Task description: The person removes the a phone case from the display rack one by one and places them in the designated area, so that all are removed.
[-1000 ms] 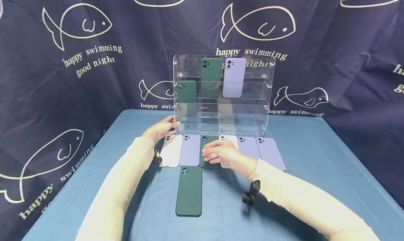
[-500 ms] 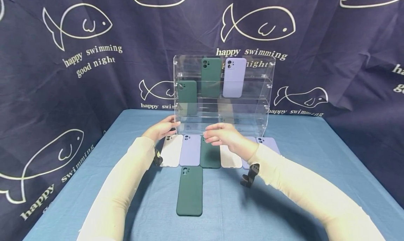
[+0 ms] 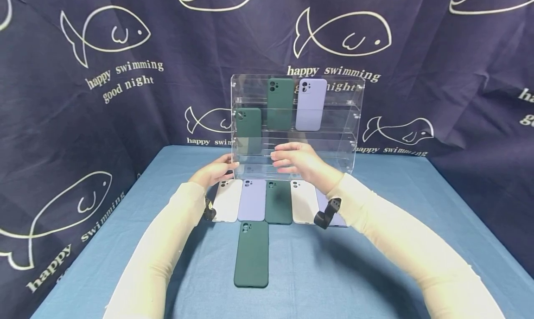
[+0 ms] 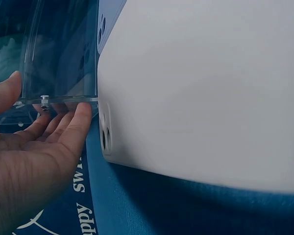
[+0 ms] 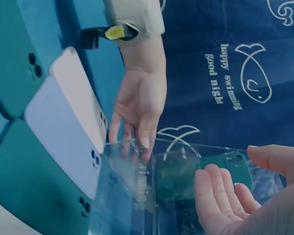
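The clear acrylic tiered rack (image 3: pixel 339 148) stands far on the blue cloth-covered table (image 3: pixel 300 272), a row of rectangular white, lavender and green phone cases (image 3: pixel 278 203) before it; nearer, left of the row's middle, lies a rectangular dark-green phone case (image 3: pixel 251 256).

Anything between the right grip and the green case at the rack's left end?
Partly: the clear front lip of the rack covers the lower part of the green case. Nothing visible separates its camera-cutout end from the right grip. The left grip is at the rack's left edge, lower down, not between.
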A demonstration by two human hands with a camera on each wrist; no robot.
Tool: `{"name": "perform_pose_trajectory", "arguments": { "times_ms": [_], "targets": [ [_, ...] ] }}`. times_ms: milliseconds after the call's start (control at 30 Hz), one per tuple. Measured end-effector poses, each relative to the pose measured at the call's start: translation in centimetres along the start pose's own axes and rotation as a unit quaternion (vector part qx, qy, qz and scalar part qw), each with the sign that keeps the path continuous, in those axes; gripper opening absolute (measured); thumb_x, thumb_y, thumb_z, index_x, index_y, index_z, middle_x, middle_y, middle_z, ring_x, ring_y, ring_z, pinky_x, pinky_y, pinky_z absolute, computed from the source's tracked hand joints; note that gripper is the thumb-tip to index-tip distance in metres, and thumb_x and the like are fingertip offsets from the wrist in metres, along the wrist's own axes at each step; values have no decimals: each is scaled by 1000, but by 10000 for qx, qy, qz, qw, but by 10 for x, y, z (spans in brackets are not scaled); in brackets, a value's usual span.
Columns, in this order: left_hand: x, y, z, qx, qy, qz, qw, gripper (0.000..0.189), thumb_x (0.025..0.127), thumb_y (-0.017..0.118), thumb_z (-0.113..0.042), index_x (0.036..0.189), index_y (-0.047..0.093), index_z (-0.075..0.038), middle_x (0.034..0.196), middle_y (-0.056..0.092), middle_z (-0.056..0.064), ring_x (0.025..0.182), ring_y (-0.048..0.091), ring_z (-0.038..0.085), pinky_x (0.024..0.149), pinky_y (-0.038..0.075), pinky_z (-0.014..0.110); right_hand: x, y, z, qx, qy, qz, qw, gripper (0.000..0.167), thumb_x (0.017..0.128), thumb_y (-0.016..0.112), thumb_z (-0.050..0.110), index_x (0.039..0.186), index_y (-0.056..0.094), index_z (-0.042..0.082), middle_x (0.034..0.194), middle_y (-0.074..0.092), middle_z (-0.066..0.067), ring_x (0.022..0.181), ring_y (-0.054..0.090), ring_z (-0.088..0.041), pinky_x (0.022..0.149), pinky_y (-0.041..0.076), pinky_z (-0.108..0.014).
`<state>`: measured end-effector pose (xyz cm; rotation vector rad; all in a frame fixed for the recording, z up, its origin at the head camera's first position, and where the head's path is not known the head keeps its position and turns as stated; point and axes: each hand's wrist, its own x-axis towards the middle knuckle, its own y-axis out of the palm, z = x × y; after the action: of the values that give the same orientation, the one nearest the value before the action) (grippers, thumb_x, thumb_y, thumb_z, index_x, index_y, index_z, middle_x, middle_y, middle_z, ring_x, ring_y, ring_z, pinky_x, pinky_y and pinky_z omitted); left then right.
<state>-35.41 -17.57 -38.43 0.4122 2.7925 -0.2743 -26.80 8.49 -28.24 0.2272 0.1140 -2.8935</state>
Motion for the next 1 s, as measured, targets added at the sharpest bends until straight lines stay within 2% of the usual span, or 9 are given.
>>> {"name": "perform_pose_trajectory", "arguments": {
  "times_ms": [133,267,400,633,767,900,1000],
  "targets": [
    [-1,1,0,56,-15,10,10000,67,103,47,-17,157,8,-13,161,8,14,148,19,28,122,32,40,12,-3,6,-106,-172,-181,9996,44,90,67,6,131,53,-4,129,61,-21,82,69,-14,98,58,-40],
    [-1,0,-1,105,-56,3,9999,67,103,47,-17,157,8,-13,161,8,13,148,20,28,122,33,40,28,-6,16,-351,-383,-352,9980,46,90,68,8,132,53,-3,127,62,-21,82,68,-13,96,59,-37],
    [0,-1,-1,100,-85,11,9999,67,103,47,-17,157,8,-13,161,9,13,148,21,29,122,33,40,41,-8,27,-489,-556,-509,9960,48,89,69,8,133,52,-2,126,63,-21,81,68,-13,98,58,-39],
    [0,-1,-4,47,-87,-2,10000,66,103,47,-16,157,9,-13,161,10,13,148,21,29,122,33,40,57,-5,31,-488,-613,-709,9944,47,88,71,8,131,55,0,124,64,-20,78,67,-12,96,59,-36],
    [1,0,-5,86,-90,26,9999,67,103,47,-17,157,7,-13,162,7,13,148,20,29,122,33,40,67,-4,29,-341,-654,-887,9933,44,88,70,8,128,57,-1,124,64,-20,90,70,-22,95,59,-33],
    [2,0,-3,95,-92,-13,9999,67,103,47,-18,157,8,-14,162,7,12,148,21,29,121,34,40,77,-1,28,-186,-734,-1078,9913,39,88,70,8,125,59,-1,123,65,-20,108,65,-35,98,58,-37],
    [3,0,-1,46,-109,-15,9999,67,103,47,-18,157,8,-14,162,9,12,148,21,29,121,34,40,85,5,26,-78,-695,-1111,9913,36,88,70,7,121,61,-2,123,65,-21,111,64,-37,101,56,-40]
  ]
}}
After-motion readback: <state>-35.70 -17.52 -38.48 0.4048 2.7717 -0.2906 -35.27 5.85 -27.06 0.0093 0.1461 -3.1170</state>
